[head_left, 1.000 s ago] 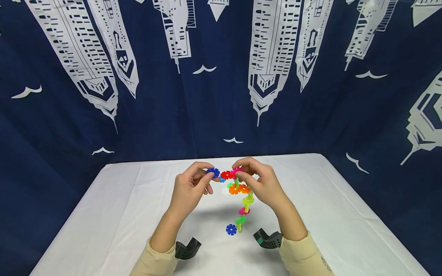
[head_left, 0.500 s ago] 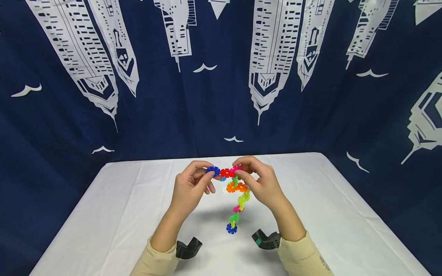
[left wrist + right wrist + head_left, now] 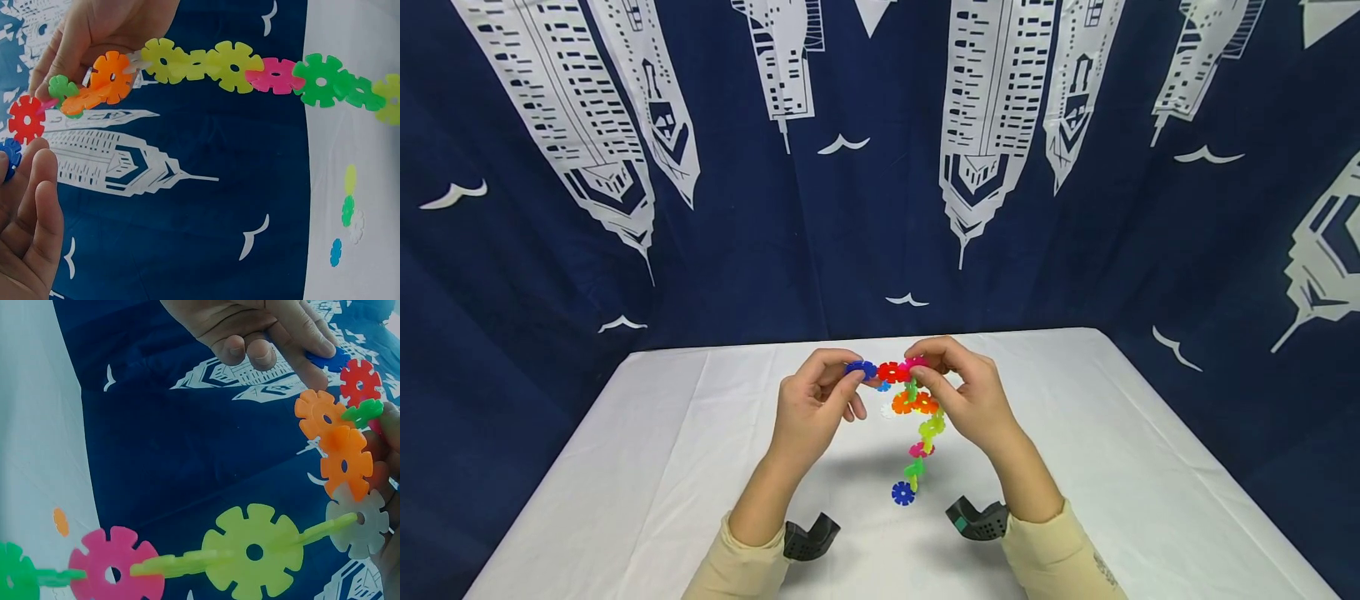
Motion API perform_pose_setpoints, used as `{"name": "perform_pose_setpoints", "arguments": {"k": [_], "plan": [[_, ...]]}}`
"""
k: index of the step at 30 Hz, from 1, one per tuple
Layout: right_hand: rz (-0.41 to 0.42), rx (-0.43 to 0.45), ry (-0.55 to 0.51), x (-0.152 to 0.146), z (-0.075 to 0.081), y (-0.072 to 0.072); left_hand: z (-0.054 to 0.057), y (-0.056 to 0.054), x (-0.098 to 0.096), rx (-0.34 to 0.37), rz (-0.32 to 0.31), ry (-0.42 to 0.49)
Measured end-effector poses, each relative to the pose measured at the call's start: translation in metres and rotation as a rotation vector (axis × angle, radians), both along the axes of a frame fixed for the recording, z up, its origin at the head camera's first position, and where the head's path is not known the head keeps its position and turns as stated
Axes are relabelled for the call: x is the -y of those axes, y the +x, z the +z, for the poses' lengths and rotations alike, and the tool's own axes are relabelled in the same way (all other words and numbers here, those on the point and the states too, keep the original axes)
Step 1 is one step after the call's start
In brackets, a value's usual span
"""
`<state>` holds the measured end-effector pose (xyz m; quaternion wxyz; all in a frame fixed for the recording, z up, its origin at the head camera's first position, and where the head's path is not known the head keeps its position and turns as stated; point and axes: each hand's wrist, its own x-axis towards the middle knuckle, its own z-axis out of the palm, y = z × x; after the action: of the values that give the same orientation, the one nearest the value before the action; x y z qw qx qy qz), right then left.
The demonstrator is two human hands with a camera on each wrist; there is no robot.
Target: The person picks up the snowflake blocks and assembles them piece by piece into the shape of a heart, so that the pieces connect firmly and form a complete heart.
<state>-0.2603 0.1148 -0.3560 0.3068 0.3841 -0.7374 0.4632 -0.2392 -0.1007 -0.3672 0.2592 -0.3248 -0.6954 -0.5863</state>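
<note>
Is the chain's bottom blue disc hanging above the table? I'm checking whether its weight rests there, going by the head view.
Cannot tell: the blue disc overlaps the white table, and contact is not visible.

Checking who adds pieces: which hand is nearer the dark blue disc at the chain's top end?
Left. The left hand pinches the dark blue disc; the right hand grips the chain beyond the red disc.

A staged recording booth rather than a lived-in room: a navy fabric backdrop printed with white skyscrapers and gulls [image 3: 880, 167] encloses a surface draped in plain white cloth [image 3: 625, 467]; black wrist-mounted camera brackets [image 3: 808, 537] show at both cuffs.
</note>
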Motion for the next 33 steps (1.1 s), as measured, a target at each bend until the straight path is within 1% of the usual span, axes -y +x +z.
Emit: {"name": "perform_pose_setpoints", "arguments": {"k": [3, 5, 10, 13, 20, 23, 29, 33], "plan": [[0.017, -0.008, 0.011, 0.0, 0.001, 0.001, 0.0, 0.0, 0.0, -0.012, 0.009, 0.004], [0.03, -0.028, 0.018, 0.0, 0.001, 0.001, -0.001, 0.0, 0.0, -0.034, 0.01, 0.005], [0.026, -0.058, 0.03, 0.0, 0.005, 0.004, 0.0, -0.001, 0.0, -0.111, 0.006, 0.01], [0.02, -0.053, 0.037, 0.0, 0.008, 0.008, 0.0, -0.001, 0.0, -0.154, -0.009, 0.019], [0.014, -0.113, 0.031, 0.0, 0.011, 0.012, 0.0, -0.001, 0.0, -0.257, -0.013, 0.048], [0.01, -0.145, 0.028, 0.001, 0.013, 0.013, 0.001, -0.001, 0.0, -0.278, -0.021, 0.063], [0.016, -0.219, 0.007, 0.002, 0.013, 0.013, 0.002, -0.001, -0.001, -0.298, -0.039, 0.077], [0.013, -0.246, 0.001, 0.002, 0.014, 0.013, 0.002, -0.001, -0.001, -0.313, -0.04, 0.076]]}}
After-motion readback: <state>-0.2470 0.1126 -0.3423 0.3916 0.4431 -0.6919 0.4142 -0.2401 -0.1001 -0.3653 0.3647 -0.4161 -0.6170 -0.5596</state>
